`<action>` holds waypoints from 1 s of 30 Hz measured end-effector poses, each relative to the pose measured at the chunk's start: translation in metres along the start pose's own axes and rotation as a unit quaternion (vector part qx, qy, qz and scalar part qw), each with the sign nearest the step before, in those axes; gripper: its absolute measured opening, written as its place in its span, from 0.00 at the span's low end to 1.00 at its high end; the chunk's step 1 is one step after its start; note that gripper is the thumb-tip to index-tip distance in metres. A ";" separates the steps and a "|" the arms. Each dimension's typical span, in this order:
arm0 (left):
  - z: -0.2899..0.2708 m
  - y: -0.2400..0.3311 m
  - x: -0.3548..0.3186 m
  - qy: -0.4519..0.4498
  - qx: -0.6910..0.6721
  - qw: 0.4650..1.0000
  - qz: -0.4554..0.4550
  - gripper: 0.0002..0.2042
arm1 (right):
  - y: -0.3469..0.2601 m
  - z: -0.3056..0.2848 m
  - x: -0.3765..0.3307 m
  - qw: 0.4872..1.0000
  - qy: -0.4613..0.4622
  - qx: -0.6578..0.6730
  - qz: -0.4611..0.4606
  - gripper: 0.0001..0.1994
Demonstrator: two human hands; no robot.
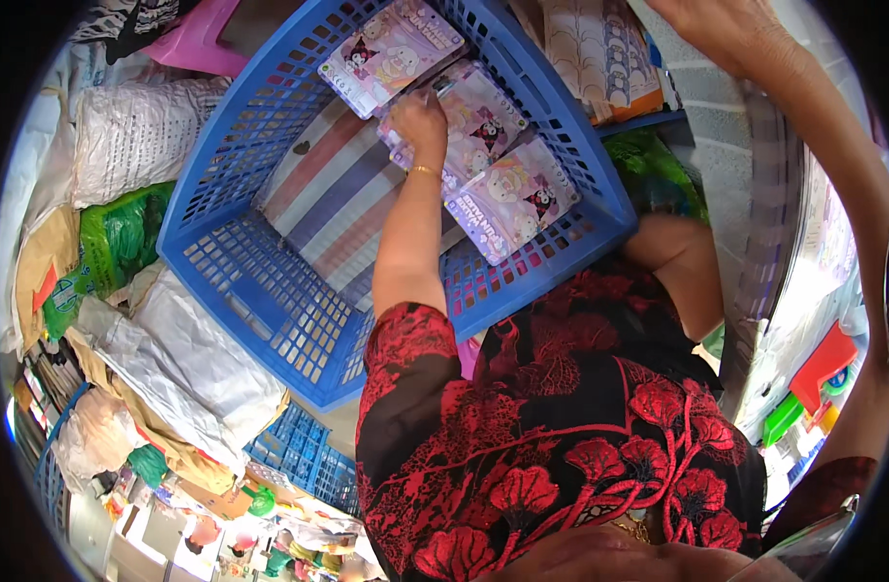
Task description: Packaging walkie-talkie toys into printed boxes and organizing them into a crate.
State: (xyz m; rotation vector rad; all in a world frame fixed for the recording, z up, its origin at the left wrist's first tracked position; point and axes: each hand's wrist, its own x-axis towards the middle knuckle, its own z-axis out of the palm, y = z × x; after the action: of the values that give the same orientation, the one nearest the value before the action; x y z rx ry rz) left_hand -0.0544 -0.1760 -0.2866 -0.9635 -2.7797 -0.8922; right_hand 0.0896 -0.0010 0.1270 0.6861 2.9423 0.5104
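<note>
The left hand [420,121] has its grip clenched on a pastel-purple flat cartoon-printed packet [473,121], laid in the upper-centre blue plastic lattice basket [270,281] overlapping similar packets to fit. The right hand [730,34], upper right, rests on a grey wall; grip unclear.

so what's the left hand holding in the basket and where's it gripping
The left hand grips the middle pink cartoon packet at its upper left edge, inside the blue basket. The right hand is raised at the wall, holding nothing visible.
</note>
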 end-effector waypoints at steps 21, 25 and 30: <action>0.079 -0.020 0.028 -0.205 0.076 0.938 -0.269 0.18 | 0.002 0.012 0.000 0.990 0.098 0.068 -0.077 0.31; 0.083 0.010 0.030 -0.212 0.077 0.938 -0.263 0.16 | 0.008 0.020 -0.007 0.993 0.088 0.050 -0.057 0.31; 0.085 -0.043 0.010 -0.151 -0.001 0.980 -0.127 0.16 | -0.003 0.016 -0.004 0.990 0.099 0.071 -0.070 0.30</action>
State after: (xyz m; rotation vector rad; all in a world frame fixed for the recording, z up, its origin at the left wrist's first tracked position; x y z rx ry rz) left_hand -0.0773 -0.1514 -0.3764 -0.8171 -3.2170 -0.8377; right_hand 0.0944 -0.0001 0.1106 0.4597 3.2074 0.3805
